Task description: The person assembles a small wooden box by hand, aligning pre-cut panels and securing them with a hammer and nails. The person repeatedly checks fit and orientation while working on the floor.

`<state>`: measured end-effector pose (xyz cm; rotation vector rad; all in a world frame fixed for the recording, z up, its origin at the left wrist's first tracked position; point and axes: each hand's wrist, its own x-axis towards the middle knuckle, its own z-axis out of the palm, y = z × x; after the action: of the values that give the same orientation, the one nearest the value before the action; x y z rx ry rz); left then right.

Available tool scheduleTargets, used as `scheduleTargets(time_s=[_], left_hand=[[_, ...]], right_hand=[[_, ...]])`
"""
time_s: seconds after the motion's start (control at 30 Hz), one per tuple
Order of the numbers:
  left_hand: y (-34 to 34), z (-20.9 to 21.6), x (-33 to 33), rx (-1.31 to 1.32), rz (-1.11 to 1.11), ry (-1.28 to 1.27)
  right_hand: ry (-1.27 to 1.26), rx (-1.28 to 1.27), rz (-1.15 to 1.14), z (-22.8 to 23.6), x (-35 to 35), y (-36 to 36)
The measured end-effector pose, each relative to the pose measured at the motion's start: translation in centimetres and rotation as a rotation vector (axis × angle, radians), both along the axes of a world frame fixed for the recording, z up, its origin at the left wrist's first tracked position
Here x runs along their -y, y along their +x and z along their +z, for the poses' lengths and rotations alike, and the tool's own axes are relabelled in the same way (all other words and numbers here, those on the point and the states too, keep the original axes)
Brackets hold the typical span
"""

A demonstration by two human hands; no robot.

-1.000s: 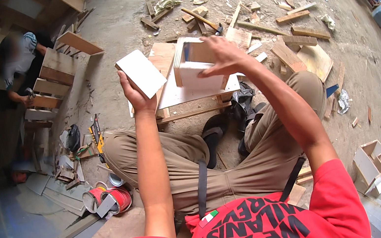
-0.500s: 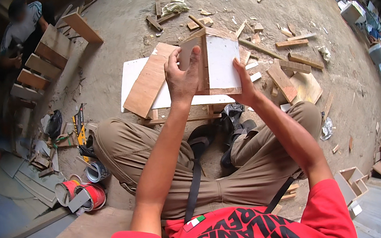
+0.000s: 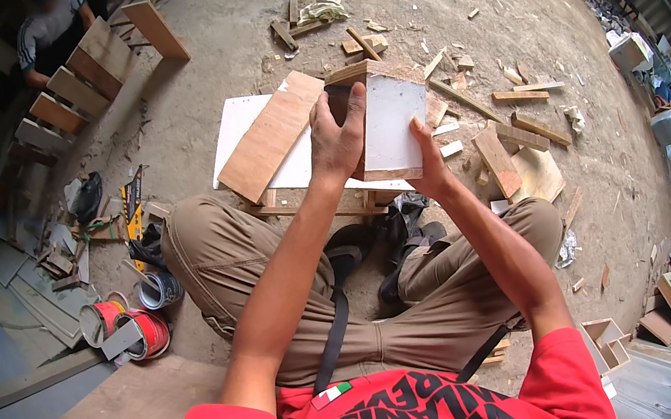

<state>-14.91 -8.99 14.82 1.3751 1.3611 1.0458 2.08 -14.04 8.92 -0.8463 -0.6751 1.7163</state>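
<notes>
A small wooden box [image 3: 395, 128] with a white face and bare plywood edges is held up in front of me, tilted. My right hand [image 3: 431, 166] grips its lower right side, the thumb lying on the white face. My left hand [image 3: 337, 137] is wrapped against the box's left side, its thumb pointing up along the edge and its other fingers partly hidden. Below the box, a brown plywood strip [image 3: 273, 138] lies across a white board [image 3: 228, 130], which rests on a low wooden support [image 3: 318, 210].
Wood offcuts [image 3: 497, 162] litter the ground to the right. At the left stand red paint cans [image 3: 147, 334], a grey-blue can [image 3: 160, 288] and a yellow handsaw [image 3: 133, 208]. Another person [image 3: 57, 30] sits far left by upright boards [image 3: 77, 91]. A compartmented wooden box [image 3: 607, 342] lies lower right.
My left hand, spread beside the box before, has closed in against its left side. The box has shifted slightly right and down in view. The other person's arm has moved.
</notes>
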Motion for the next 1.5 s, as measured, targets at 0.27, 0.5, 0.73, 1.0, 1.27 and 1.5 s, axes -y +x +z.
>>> scheduleTargets(time_s=[0.27, 0.5, 0.73, 1.0, 1.27, 1.5], left_hand=[[0.8, -1.2, 0.3, 0.123, 0.060, 0.057], [-0.9, -3.4, -0.3, 0.705, -0.240, -0.107], [-1.4, -6.1, 0.8, 1.425, -0.612, -0.384], [0.0, -6.9, 3.3, 1.408, -0.474, -0.398], [0.1, -5.7, 4.2, 1.343, -0.484, -0.368], [-0.5, -6.6, 4.2, 1.317, -0.387, -0.380]], right_hand=[[0.004, -0.014, -0.019, -0.1, 0.2, 0.2], [0.092, 0.376, -0.126, 3.8, 0.0, -1.3], [0.339, 1.359, -0.107, 6.8, 1.1, -3.1], [0.519, 1.623, -0.005, 12.1, 3.6, -3.8], [0.687, 1.602, -0.110, 9.5, 4.6, -4.0], [0.502, 1.469, 0.147, 11.2, 5.5, -5.2]])
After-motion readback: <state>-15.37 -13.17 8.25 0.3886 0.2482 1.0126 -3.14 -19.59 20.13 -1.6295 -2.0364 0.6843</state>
